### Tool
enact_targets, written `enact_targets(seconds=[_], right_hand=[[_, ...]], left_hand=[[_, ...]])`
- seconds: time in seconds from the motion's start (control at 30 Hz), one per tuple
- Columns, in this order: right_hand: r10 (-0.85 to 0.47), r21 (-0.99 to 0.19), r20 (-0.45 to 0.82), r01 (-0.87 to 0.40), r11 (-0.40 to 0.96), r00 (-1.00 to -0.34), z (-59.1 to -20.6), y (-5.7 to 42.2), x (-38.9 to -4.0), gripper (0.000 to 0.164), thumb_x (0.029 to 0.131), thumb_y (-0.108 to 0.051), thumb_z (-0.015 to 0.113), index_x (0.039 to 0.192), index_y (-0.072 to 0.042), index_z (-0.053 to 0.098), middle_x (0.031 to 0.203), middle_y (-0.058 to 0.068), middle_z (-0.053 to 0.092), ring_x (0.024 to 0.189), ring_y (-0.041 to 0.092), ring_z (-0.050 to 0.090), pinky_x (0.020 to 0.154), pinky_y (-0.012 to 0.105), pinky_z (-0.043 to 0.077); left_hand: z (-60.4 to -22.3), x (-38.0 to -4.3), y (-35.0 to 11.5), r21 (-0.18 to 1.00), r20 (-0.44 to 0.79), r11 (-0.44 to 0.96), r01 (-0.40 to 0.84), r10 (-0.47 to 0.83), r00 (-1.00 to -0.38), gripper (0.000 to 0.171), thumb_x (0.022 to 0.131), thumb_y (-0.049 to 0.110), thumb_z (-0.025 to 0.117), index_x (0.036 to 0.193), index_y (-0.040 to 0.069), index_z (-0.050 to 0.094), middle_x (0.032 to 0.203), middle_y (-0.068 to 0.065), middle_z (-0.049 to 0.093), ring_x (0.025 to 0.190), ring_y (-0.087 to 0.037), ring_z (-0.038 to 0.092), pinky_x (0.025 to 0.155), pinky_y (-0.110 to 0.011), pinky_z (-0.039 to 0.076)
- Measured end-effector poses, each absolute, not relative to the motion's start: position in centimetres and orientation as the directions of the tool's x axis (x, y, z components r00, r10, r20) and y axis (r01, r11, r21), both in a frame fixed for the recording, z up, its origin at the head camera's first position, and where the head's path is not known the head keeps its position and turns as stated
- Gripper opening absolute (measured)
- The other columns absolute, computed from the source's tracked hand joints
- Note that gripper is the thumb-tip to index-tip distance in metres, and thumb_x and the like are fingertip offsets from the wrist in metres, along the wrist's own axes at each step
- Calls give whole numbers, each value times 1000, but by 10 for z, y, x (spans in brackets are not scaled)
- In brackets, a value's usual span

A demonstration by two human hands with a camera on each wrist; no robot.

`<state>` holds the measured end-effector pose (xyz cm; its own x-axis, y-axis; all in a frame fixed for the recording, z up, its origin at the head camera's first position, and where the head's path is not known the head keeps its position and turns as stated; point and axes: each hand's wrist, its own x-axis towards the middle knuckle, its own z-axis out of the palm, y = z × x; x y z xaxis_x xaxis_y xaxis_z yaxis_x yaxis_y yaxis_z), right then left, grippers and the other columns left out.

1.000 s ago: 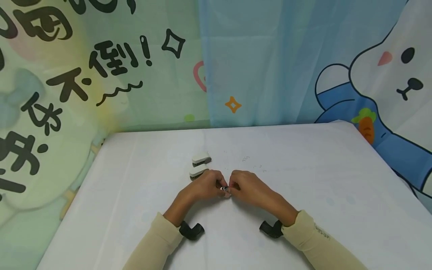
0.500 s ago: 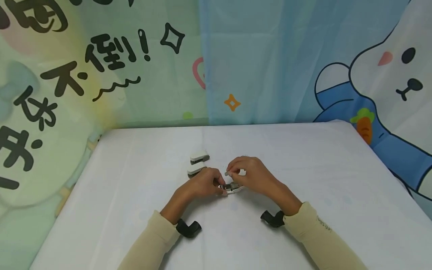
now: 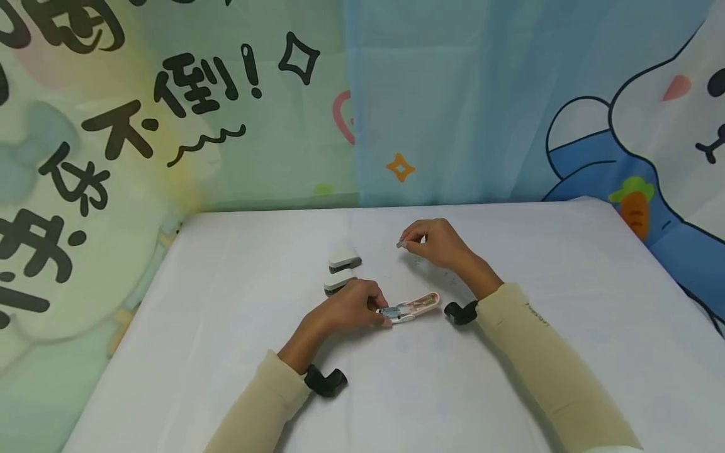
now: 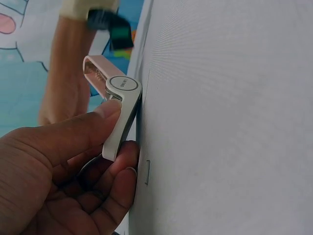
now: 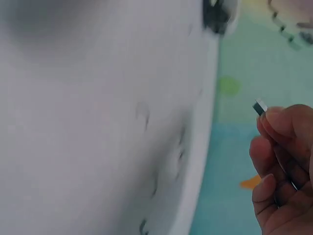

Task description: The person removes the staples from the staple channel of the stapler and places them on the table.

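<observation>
My left hand [image 3: 354, 308] grips one end of a small stapler [image 3: 423, 304] that is folded open, its far part pointing right over the table. In the left wrist view the stapler [image 4: 124, 107] shows a white body with a round hinge disc and a pinkish inner arm, pinched between thumb and fingers. Farther back and to the right, my right hand [image 3: 442, 242] is raised over the table. Its thumb and index fingertip pinch a short strip of staples [image 5: 260, 106], which looks like a tiny grey piece in the head view.
Two white-and-grey staplers [image 3: 344, 260] [image 3: 338, 280] stand just behind my left hand. Several loose staples [image 5: 143, 227] lie on the white tabletop [image 3: 255, 264] under the right hand. A single staple [image 4: 147, 172] lies close to the left fingers. A printed curtain [image 3: 442, 113] hangs behind the table.
My right hand has left the stapler and moved back and to the right, carrying the staple strip. The opened stapler now shows fully in the left hand, which has hardly moved.
</observation>
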<state>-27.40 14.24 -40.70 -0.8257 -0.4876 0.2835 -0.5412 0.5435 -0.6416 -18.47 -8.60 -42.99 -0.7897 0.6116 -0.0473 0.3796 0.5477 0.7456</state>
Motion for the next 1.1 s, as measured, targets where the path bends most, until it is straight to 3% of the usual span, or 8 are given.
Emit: enact_targets(seconds=[0.23, 0.7, 0.93, 1.1], right_hand=[[-464, -651, 134, -431, 625, -876, -415, 148, -307, 10, 90, -3, 67, 89, -2, 77, 99, 10, 71, 94, 26, 62, 76, 39, 45], [-434, -665, -8, -320, 675, -901, -422, 151, -316, 8, 89, -5, 70, 90, -3, 78, 101, 11, 72, 100, 28, 64, 80, 40, 48], [-445, -629, -25, -332, 703, -895, -424, 159, -316, 7, 87, -6, 73, 91, -4, 79, 96, 10, 73, 91, 24, 65, 75, 38, 48], [-454, -625, -10, -349, 699, -891, -423, 165, -315, 9, 87, -8, 73, 93, -4, 78, 98, 11, 73, 97, 29, 65, 83, 43, 49]], left_hand=[[-430, -185, -84, 753, -64, 549, 363, 610, -790, 15, 78, 13, 83, 87, 9, 72, 78, 6, 61, 70, -6, 54, 62, -21, 45], [-429, -186, -87, 758, -75, 556, 341, 594, -801, 15, 78, 14, 83, 87, 10, 72, 78, 5, 61, 69, -7, 54, 61, -22, 45], [-430, -186, -87, 757, -78, 557, 341, 596, -799, 15, 79, 14, 83, 87, 10, 71, 78, 5, 61, 69, -8, 55, 62, -22, 45], [-431, -186, -87, 749, -79, 565, 345, 594, -801, 14, 79, 14, 82, 88, 10, 71, 78, 5, 61, 69, -7, 54, 62, -22, 45]])
